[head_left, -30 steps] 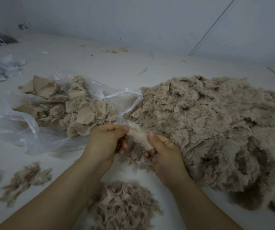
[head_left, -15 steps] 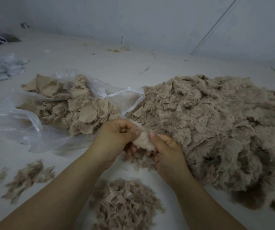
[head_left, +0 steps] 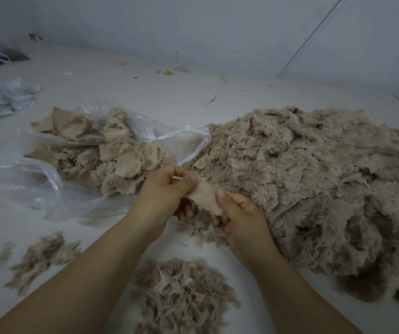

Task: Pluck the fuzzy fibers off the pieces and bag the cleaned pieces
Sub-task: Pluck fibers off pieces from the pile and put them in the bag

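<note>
Beige fabric piece (head_left: pixel 204 197) stretches between both hands, the left hand (head_left: pixel 167 191) pinching its upper end and the right hand (head_left: pixel 239 213) gripping its lower end under the thumb, between the clear plastic bag (head_left: pixel 49 179) of cleaned pieces and the big fuzzy pile (head_left: pixel 314 184).

Both hands met mid-frame on one beige piece (head_left: pixel 204 197): left hand (head_left: pixel 167 191) pinched its upper edge, right hand (head_left: pixel 239 213) gripped the lower end, thumb on top. Big fuzzy pile (head_left: pixel 314 184) sat right of the hands, touching the right one. Clear plastic bag (head_left: pixel 49 184) lay left, mouth open, holding flat pieces. Small fluff heap (head_left: pixel 181 295) sat between the forearms, with scattered tufts (head_left: pixel 39 259) at lower left on the white surface (head_left: pixel 145 97).
</note>
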A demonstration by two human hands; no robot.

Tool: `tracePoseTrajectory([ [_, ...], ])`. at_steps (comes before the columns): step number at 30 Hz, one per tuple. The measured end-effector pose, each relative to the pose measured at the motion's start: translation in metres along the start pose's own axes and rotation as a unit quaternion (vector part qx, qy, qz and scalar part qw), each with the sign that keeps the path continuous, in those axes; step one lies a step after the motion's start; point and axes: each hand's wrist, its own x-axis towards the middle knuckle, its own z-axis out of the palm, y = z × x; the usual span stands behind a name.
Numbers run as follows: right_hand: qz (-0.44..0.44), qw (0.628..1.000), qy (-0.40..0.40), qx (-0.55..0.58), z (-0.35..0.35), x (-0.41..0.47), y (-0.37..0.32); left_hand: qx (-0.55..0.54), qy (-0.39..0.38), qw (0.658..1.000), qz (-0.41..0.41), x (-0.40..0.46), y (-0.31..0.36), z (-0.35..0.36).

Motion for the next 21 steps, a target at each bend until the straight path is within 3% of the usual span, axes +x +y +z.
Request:
tracePoseTrajectory([
  [2, 0.0, 1.0, -0.008, 0.004, 0.0, 0.0, -0.001, 0.006, -0.065, 0.998, -0.002, -0.006, -0.002, -0.002],
  [4, -0.003, 1.0, -0.012, 0.0, 0.001, 0.0, -0.002, 0.028, -0.089, 0.995, 0.047, -0.014, -0.002, -0.005],
  [6, -0.009, 1.0, -0.011, -0.004, 0.002, 0.0, -0.002, 0.037, -0.023, 0.995, 0.093, -0.013, -0.001, -0.01],
  [9, -0.009, 1.0, -0.005, -0.006, 0.003, 0.0, -0.001, 0.07, 0.177, 0.97, 0.149, 0.007, 0.009, -0.031],
  [11, -0.008, 1.0, -0.006, -0.006, 0.003, 0.0, -0.001, 0.21, 0.277, 0.91, 0.226, 0.023, 0.02, -0.054],
  [12, -0.008, 1.0, -0.008, -0.006, 0.003, 0.0, -0.002, 0.326, 0.28, 0.869, 0.246, 0.031, 0.023, -0.067],
  [13, -0.007, 1.0, -0.008, -0.006, 0.004, 0.0, -0.002, 0.452, 0.259, 0.822, 0.229, 0.038, 0.023, -0.077],
  [15, -0.005, 1.0, -0.007, -0.003, 0.004, 0.0, -0.002, 0.625, 0.228, 0.738, 0.116, 0.046, 0.018, -0.087],
  [16, -0.005, 1.0, -0.006, -0.003, 0.005, 0.0, -0.003, 0.657, 0.224, 0.715, 0.084, 0.045, 0.017, -0.088],
  [18, -0.007, 1.0, -0.004, -0.004, 0.005, 0.0, -0.003, 0.676, 0.218, 0.697, 0.102, 0.039, 0.016, -0.082],
  [21, -0.01, 1.0, -0.004, -0.005, 0.005, 0.0, -0.003, 0.666, 0.24, 0.668, 0.229, 0.025, 0.016, -0.064],
])
